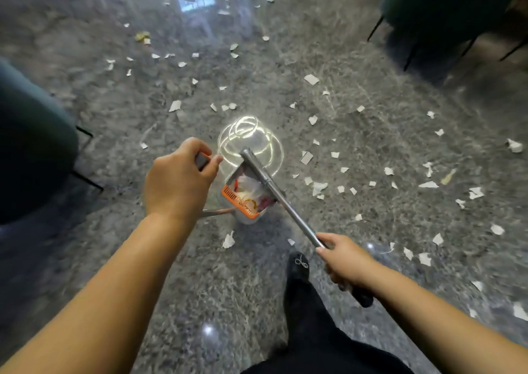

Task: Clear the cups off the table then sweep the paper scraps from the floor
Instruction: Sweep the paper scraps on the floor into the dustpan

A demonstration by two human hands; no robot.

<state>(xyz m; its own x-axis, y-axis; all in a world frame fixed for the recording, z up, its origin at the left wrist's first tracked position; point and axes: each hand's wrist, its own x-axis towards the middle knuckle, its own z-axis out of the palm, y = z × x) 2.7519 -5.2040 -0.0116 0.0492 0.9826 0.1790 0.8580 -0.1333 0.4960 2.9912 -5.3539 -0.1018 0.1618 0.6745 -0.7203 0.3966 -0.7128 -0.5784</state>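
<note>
My left hand point(178, 178) grips the orange-and-grey handle point(202, 159) of a standing dustpan point(246, 198), whose bin with an orange comb edge holds crumpled paper and wrappers. My right hand point(344, 258) holds the metal broom handle point(274, 190), which slants up-left across the dustpan; the broom head is hidden. White paper scraps point(318, 186) lie scattered over the grey stone floor, several to the right of the dustpan and more farther away at the top. One scrap point(228, 240) lies just in front of the dustpan.
A dark green chair point(31, 150) with thin black legs stands at the left. Another dark chair point(445, 5) is at the top right. My leg and black sock point(298, 268) are between my arms. A ring-shaped light reflection point(250, 142) shines on the floor.
</note>
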